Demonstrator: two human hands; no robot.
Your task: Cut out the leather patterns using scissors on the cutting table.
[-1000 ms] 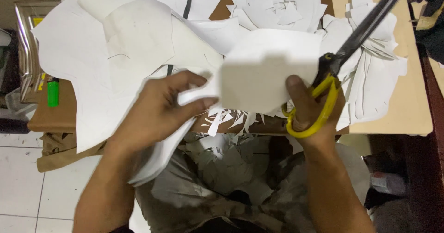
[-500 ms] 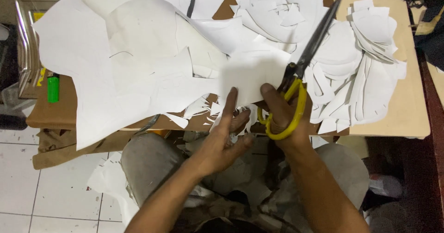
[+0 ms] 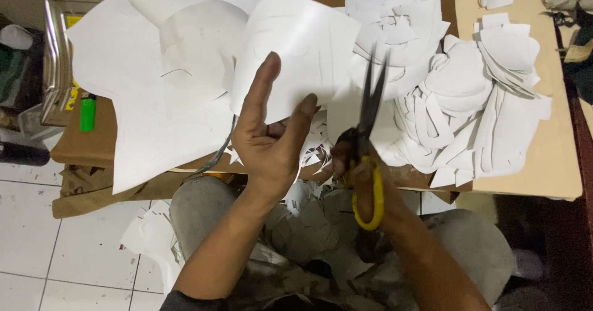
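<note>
Two hands busy | left hand (image 3: 269, 144) had risen to grip white sheet (image 3: 296, 51) | right hand (image 3: 358, 175) held yellow-handled scissors (image 3: 369, 138), now upright, blades slightly apart | cutting resumed above worktop (image 3: 556, 163)

Your brown table (image 3: 550, 163): big white sheets (image 3: 167, 101) above left hand, cut white pieces (image 3: 469, 113) right of right hand.

Floor: white tiles (image 3: 37, 237), near left.
Table: brown wooden worktop (image 3: 556, 163), right.
Far left: metal tray (image 3: 52, 58).
</note>
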